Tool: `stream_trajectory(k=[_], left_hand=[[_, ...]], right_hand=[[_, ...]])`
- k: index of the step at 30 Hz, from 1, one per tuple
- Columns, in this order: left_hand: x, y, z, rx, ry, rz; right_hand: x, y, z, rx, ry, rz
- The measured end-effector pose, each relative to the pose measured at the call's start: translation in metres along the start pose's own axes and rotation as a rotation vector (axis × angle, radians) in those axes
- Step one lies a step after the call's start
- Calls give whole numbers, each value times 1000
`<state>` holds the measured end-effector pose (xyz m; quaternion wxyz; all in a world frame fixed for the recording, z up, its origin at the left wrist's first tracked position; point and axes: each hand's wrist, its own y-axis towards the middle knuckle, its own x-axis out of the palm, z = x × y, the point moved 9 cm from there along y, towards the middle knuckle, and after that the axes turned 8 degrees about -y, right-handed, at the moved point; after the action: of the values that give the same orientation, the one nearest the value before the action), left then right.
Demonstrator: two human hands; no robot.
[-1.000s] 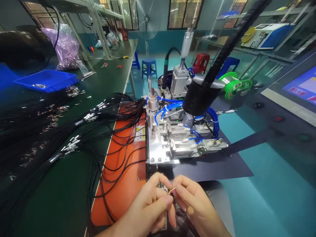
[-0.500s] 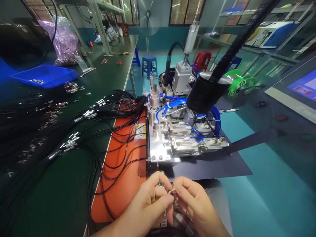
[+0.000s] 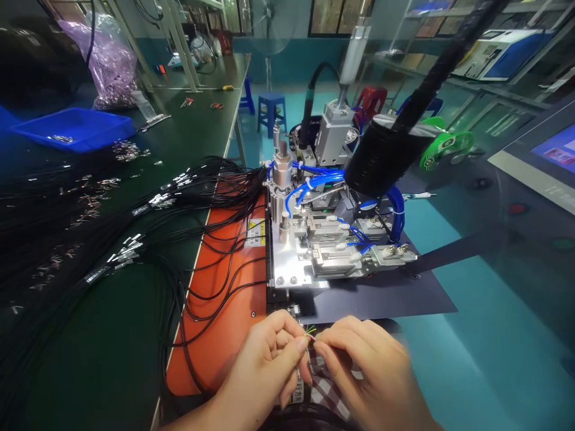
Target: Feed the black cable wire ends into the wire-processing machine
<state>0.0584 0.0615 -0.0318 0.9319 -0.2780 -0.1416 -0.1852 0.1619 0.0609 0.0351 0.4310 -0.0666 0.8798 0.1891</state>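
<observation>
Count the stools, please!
4: a blue stool partly behind the table, a second blue stool just to its right, a red stool behind the machine, a third blue stool farther right, half-hidden. More may be hidden.

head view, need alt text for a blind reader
A person's left hand and right hand pinch thin coloured wires in front of a metal machine with blue tubes. Black cables spread across a dark green table at left.
</observation>
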Motion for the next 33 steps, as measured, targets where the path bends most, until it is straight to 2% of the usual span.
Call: stream_trajectory(k=[6, 11, 15, 20, 24, 26, 29, 33], left_hand=[[-2, 2, -4, -19, -71, -22], [-2, 2, -4, -15, -91, -4], [-2, 1, -4, 0, -95, 5], [-6, 3, -2, 14, -98, 22], [-7, 3, 1, 29, -78, 30], [-6, 3, 2, 28, -74, 34], [-6, 1, 2, 25, -75, 43], [-5, 1, 2, 20, -89, 38]], right_hand=[[-7, -7, -13, -194, -228, 176], [-7, -13, -22, -268, -290, 228], [-6, -17, -23, -242, -277, 271], [5, -25, -9, -158, -179, 249], [8, -24, 15, 80, 64, 236], [7, -22, 20, 154, 156, 244], [8, -20, 11, 98, 154, 251], [14, -26, 1, -40, 22, 242]])
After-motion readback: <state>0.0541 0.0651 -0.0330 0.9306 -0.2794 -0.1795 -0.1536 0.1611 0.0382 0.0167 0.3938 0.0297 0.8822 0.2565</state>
